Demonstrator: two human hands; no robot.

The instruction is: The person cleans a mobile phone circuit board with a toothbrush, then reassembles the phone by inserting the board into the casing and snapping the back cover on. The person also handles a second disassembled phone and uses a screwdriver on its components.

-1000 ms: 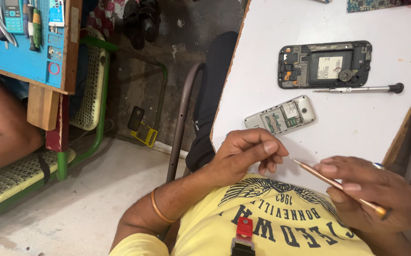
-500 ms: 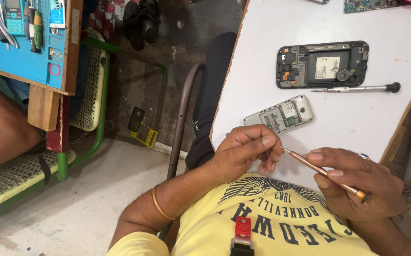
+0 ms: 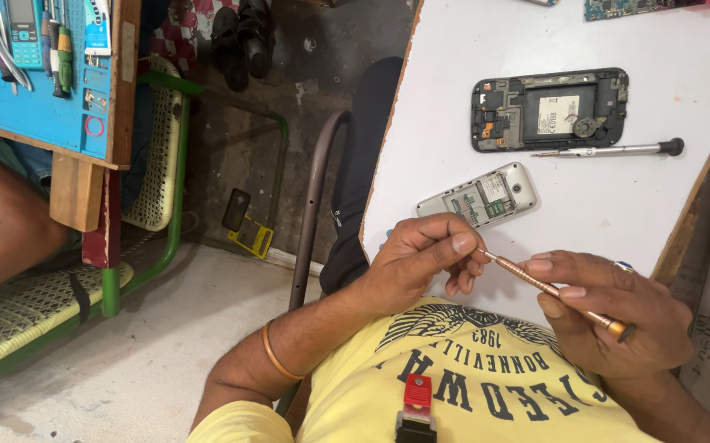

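- Copper screwdriver (image 3: 556,289) held slantwise over the table's (image 3: 453,115) near edge, just above the yellow shirt (image 3: 486,385), tip up-left, butt down-right.
- Right hand (image 3: 617,316) wrapped round the shaft, thumb and fingers closed on it, butt end poking out past the fingers.
- Left hand (image 3: 420,258) pinched shut at the tip, thumb against fingertips; whether anything small sits in the pinch, cannot tell.
- Bangle (image 3: 277,354) on the left wrist.
- Just beyond the left hand, small silver phone (image 3: 478,197) lying back-open on the white top.
- Farther out, second screwdriver (image 3: 609,150) lying flat, black cap to the right.
- Just past it, larger black phone (image 3: 548,111), back off, insides showing.
- Circuit board (image 3: 630,8) at the far edge.
- Off to the left, a blue board (image 3: 43,107) with tools, a green chair (image 3: 158,148) beneath, another person's leg (image 3: 2,213) beside.
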